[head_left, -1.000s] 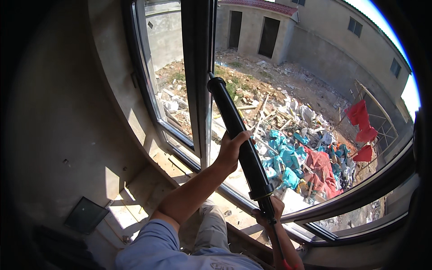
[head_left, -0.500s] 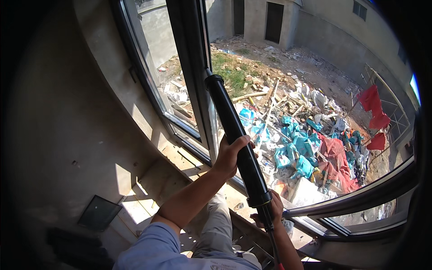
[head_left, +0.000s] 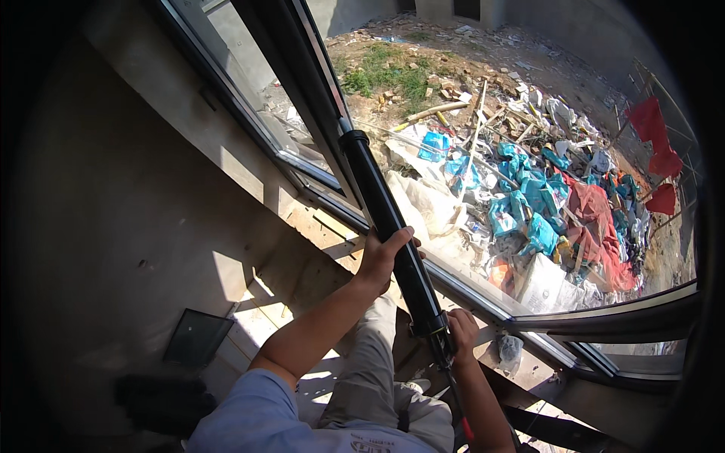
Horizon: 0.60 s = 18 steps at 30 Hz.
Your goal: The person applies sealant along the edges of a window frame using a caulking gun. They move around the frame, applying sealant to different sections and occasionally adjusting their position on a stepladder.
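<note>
A long black caulking gun (head_left: 387,208) slants up and to the left in front of me. Its pale nozzle tip (head_left: 344,124) is at the edge of the dark upright window post (head_left: 291,79), beside the glass. My left hand (head_left: 381,260) is wrapped around the barrel, thumb on top. Behind the barrel, my right hand (head_left: 463,332) grips the gun at its handle end; part of those fingers is hidden behind the gun. A thin rod with a red end (head_left: 467,430) runs back below my right hand.
The lower window rail (head_left: 483,294) crosses in front of me. A clear plastic bag (head_left: 510,353) lies on the ledge at right. A dark pane (head_left: 198,337) leans by the left wall (head_left: 113,226). Outside lie rubble, blue sacks (head_left: 540,189) and red cloth (head_left: 600,234).
The nozzle has come down along the post, closer to its lower end. My view has tilted and turned. Both hands keep their hold on the caulking gun.
</note>
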{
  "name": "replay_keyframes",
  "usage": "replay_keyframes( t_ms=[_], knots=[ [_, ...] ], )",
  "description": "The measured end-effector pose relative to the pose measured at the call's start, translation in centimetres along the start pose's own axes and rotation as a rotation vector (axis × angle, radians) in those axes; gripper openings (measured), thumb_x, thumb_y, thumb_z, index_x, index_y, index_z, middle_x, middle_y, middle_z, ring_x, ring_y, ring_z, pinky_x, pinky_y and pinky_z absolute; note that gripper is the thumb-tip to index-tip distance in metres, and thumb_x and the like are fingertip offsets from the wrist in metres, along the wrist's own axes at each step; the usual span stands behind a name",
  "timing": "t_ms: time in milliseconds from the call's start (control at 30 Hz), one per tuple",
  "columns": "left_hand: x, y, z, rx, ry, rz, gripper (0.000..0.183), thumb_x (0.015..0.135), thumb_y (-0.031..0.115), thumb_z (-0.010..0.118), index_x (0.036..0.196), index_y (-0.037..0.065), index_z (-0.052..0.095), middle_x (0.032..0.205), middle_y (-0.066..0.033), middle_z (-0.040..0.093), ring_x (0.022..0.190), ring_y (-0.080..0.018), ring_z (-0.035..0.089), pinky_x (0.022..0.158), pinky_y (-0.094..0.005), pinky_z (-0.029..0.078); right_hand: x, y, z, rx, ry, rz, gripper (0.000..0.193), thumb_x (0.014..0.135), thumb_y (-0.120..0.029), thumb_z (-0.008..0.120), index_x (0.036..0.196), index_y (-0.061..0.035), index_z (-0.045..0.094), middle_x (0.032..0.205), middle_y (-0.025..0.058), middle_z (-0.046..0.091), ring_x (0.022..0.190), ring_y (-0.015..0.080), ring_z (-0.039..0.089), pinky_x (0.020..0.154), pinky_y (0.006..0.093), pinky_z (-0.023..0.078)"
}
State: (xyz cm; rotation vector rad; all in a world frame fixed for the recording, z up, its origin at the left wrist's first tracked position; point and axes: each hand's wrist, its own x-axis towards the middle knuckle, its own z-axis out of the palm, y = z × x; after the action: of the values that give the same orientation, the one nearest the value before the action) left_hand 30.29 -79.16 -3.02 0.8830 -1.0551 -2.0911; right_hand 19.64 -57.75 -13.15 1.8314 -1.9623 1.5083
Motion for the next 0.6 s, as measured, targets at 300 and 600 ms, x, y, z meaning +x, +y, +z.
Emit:
replay_keyframes(
  t_ms=[300, 600],
  knots=[
    [2.5, -8.1, -2.7, 0.097, 0.108, -0.109, 0.032, 0.092, 0.020, 0.070, 0.112, 0.002, 0.053, 0.091, -0.0131, 0.067, 0.080, -0.0253, 0.073, 0.069, -0.0382, 0.061, -7.5, 8.1, 4.2, -0.055, -0.057, 0.040, 0.017, 0.069, -0.020, 0.064, 0.079, -0.0058, 0.061, 0.072, 0.0083, 0.053, 0.071, 0.0286, 0.059, 0.064, 0.0385, 0.048],
    [6.0, -17.8, -6.5, 0.103, 0.217, -0.183, 0.028, 0.093, 0.019, 0.070, 0.106, -0.001, 0.054, 0.088, -0.0124, 0.065, 0.080, -0.0244, 0.072, 0.069, -0.0408, 0.062, -14.4, 14.5, 8.2, -0.088, -0.157, 0.111, 0.018, 0.073, -0.023, 0.060, 0.076, -0.0049, 0.059, 0.075, 0.0099, 0.053, 0.072, 0.0285, 0.060, 0.066, 0.0383, 0.046]
  ],
)
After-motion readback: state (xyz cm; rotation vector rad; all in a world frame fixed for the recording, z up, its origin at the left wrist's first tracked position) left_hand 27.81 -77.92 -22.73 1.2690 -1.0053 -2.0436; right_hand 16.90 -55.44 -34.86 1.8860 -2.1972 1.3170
